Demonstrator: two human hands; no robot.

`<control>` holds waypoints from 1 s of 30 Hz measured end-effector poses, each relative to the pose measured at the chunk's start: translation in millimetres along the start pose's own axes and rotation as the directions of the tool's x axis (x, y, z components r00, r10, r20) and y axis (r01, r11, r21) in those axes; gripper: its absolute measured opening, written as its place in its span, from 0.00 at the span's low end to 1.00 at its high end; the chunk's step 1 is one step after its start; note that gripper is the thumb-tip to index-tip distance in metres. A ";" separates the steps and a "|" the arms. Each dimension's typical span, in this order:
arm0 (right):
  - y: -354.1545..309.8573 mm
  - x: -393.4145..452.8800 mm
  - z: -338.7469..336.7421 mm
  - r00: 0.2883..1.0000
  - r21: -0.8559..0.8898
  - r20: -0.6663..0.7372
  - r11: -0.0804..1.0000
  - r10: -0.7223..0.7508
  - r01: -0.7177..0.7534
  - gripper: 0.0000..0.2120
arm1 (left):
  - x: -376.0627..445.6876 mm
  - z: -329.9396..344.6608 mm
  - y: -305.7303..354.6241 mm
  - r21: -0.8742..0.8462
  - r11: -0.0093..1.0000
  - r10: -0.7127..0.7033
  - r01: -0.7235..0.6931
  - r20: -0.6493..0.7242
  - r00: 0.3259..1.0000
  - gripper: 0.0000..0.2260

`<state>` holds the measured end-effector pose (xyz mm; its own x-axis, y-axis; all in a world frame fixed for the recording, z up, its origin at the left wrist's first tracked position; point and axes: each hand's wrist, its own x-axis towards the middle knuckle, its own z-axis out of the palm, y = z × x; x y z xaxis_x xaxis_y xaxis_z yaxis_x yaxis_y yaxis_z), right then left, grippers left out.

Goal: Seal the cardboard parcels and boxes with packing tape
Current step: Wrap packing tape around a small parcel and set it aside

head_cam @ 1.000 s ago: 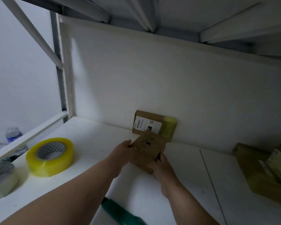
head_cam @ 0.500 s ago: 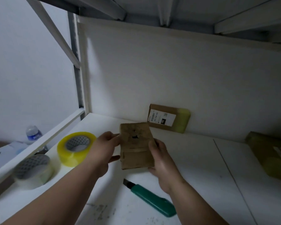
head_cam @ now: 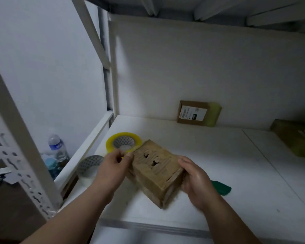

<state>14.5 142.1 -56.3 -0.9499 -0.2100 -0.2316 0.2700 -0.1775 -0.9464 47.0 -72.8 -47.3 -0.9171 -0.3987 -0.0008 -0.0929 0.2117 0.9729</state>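
I hold a small worn cardboard box (head_cam: 154,170), wrapped in yellowish tape with torn holes on its top face, tilted above the white shelf (head_cam: 209,152). My left hand (head_cam: 115,167) grips its left end with thumb and curled fingers. My right hand (head_cam: 195,178) grips its right end. A yellow tape roll (head_cam: 123,141) lies flat just behind my left hand. A clear tape roll (head_cam: 89,166) lies at the shelf's left edge. A green box cutter (head_cam: 221,188) is partly hidden behind my right hand.
A labelled cardboard parcel (head_cam: 198,113) leans against the back wall. More taped boxes (head_cam: 294,140) sit at the far right. A water bottle (head_cam: 57,147) stands beyond the shelf's left rail. A perforated metal upright (head_cam: 21,152) is near left.
I have pulled the box nearer and turned it, so that it now lies tilted with one end toward me. The view has shifted right and down.
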 end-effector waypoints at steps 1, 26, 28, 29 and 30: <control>1.2 -1.4 1.8 1.000 -0.035 -0.012 0.999 0.005 -0.005 0.13 | -3.7 -4.4 -3.1 0.041 0.999 0.016 -0.015 -0.022 1.000 0.14; -46.4 79.1 57.8 0.933 -0.868 0.266 0.360 -0.243 0.341 0.16 | 30.7 -38.9 -12.2 0.275 0.961 0.070 -0.013 -0.198 0.978 0.05; -46.2 89.8 72.9 0.920 -0.896 0.356 0.219 -0.165 0.386 0.18 | 38.5 -42.7 -14.5 0.320 0.947 0.078 -0.009 -0.203 0.976 0.07; -45.9 95.8 80.2 0.914 -0.903 0.388 0.152 -0.117 0.403 0.20 | 42.8 -44.2 -15.8 0.334 0.943 0.075 -0.005 -0.197 0.977 0.08; -44.8 102.4 87.6 0.908 -0.903 0.413 0.096 -0.070 0.418 0.22 | 47.0 -45.2 -17.1 0.347 0.938 0.072 -0.002 -0.187 0.980 0.09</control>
<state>-81.1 44.3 -17.8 -0.8162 -0.5755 -0.0508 -0.5141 0.7636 -0.3908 23.0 -135.6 -53.5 -0.8325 -0.5426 0.1123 -0.2193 0.5088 0.8325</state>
